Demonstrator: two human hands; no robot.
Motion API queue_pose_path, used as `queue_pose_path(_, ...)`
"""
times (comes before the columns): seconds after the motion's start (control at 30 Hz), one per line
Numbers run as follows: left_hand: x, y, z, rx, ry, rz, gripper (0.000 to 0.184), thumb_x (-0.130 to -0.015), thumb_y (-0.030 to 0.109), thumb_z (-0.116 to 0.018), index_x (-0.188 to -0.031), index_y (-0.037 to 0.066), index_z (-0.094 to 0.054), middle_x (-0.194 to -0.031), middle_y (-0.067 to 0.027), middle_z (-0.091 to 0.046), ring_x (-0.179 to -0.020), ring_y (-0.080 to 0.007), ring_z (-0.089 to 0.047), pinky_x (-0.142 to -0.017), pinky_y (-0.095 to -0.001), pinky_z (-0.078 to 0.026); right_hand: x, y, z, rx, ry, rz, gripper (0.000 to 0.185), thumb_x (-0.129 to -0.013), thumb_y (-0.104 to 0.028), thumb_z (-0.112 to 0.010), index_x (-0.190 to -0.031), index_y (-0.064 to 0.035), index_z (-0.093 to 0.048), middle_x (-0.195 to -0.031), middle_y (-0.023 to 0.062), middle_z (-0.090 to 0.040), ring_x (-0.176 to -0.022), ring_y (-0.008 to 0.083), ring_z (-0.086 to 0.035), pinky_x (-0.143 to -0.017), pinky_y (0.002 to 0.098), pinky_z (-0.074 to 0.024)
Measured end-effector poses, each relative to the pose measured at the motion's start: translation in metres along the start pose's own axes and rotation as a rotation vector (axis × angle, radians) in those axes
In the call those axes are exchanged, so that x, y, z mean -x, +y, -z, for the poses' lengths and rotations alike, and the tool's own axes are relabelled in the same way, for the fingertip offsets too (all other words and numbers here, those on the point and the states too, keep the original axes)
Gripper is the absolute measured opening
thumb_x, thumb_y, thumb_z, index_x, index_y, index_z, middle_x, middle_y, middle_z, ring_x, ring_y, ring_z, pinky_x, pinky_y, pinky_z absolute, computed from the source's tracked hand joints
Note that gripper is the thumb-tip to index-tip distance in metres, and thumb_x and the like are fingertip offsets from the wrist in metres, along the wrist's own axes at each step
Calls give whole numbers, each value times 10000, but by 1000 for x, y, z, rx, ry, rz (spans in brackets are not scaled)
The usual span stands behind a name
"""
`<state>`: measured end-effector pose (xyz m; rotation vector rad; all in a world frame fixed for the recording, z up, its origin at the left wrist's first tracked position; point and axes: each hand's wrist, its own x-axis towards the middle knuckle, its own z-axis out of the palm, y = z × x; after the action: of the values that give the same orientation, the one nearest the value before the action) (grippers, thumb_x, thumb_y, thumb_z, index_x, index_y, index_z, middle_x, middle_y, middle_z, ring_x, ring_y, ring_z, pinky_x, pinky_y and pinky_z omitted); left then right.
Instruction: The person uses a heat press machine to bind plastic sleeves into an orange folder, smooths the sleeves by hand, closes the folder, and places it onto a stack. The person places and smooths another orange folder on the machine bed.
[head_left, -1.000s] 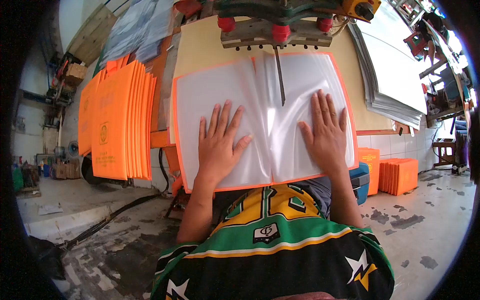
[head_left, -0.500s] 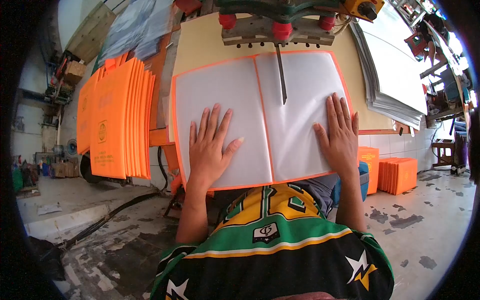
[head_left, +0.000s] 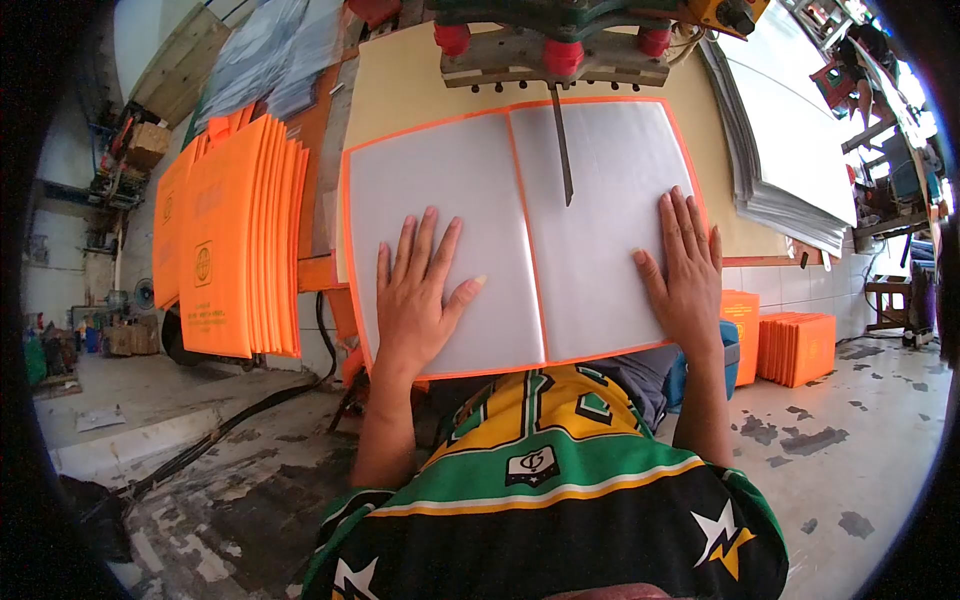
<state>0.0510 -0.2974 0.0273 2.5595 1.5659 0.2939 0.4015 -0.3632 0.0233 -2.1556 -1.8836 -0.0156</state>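
An orange-edged folder (head_left: 455, 180) lies spread open in front of me, with a clear or whitish plastic sheet over each half and an orange strip down the middle. Flat on its left half rests my left hand (head_left: 418, 300), fingers spread and thumb toward the middle. My right hand (head_left: 685, 275) presses on the right half near the outer edge, fingers stretched out. Above the folder's far edge is a machine head (head_left: 555, 60) with red knobs, and a thin dark metal strip (head_left: 563, 150) reaches from it over the right half.
Orange folders (head_left: 235, 240) stand stacked at the left, near clear plastic sheets (head_left: 265, 60). To the right lies a thick pile of white sheets (head_left: 790, 140). More orange folders (head_left: 797, 348) sit on the worn floor, and a black cable (head_left: 250, 405) runs along it at the left.
My right hand has slid slightly to the right on the sheet, and the wrinkles in that sheet look smoother. My left hand has stayed nearly in place.
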Motion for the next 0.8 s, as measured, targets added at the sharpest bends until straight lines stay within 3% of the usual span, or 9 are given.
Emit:
queue_pose_path(0.47, -7, 3, -3, -12, 4, -20, 757, -1066, 550, -561, -1717, 225, -350, -1803, -118, -248, -1648, -386, -241, -1306, -642, -163, 0, 0, -3, 32, 2, 0, 789, -1094, -594, -499, -1718, -142, -331, -1785, 71, -320, -1661, 262, -251, -1351, 552, -116)
queue_pose_path(0.8, -11, -1, 0, -14, -18, -52, 775, -1054, 565, -575, -1714, 224, -355, -1804, -113, -250, -1647, -389, -243, -1309, -641, -170, -1, 4, -3, 4, -13, -2, 787, -1082, -558, -548, -1718, -147, -332, -1781, 71, -329, -1660, 267, -254, -1349, 555, -126)
